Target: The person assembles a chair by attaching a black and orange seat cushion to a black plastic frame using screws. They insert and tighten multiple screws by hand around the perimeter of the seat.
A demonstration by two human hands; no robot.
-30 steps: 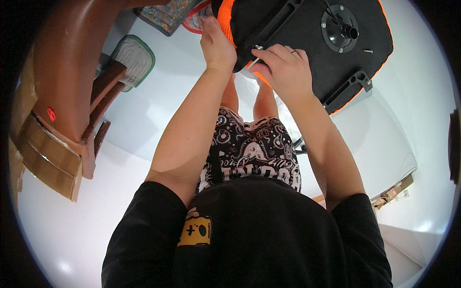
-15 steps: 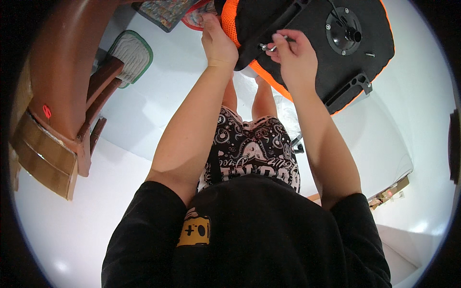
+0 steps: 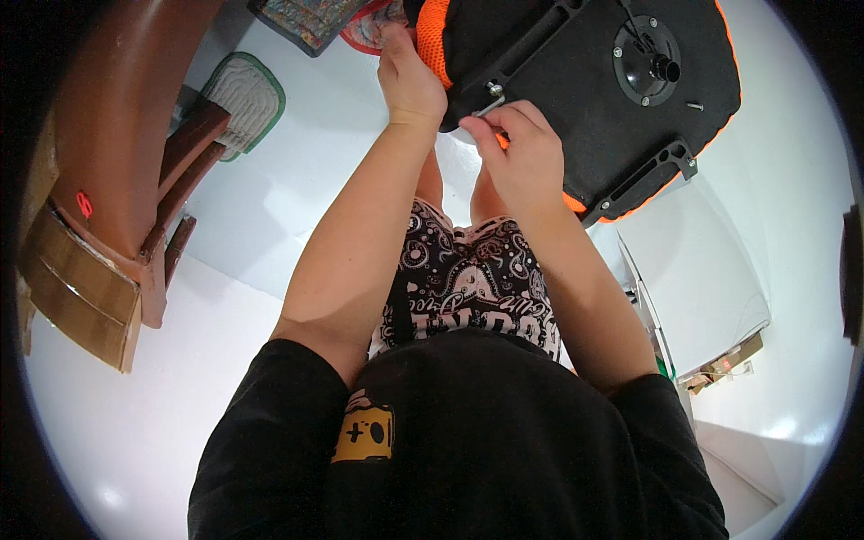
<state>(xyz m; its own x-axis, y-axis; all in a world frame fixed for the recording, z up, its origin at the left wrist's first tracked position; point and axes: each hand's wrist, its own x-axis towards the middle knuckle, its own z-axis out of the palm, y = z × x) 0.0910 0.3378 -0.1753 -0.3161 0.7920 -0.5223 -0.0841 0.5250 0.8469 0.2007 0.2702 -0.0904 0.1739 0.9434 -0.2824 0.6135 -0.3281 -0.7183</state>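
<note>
A black chair seat (image 3: 585, 81) with an orange edge lies underside up in front of me, a round centre mount (image 3: 652, 54) on it. My left hand (image 3: 409, 76) grips the seat's near left edge. My right hand (image 3: 522, 153) pinches a small silver tool (image 3: 490, 105) set against a bolt (image 3: 494, 88) on a black bracket (image 3: 531, 45). A second bracket (image 3: 648, 175) runs along the right side.
A brown wooden chair (image 3: 126, 153) stands at the left, with a padded mat (image 3: 243, 94) behind it. A patterned rug (image 3: 310, 18) lies at the top. A white panel (image 3: 697, 270) and a cardboard piece (image 3: 724, 364) sit to the right on the white floor.
My right hand has slid down and left along the bracket, now holding the silver tool at the bolt. The seat has shifted a little. My left hand stays on the edge.
</note>
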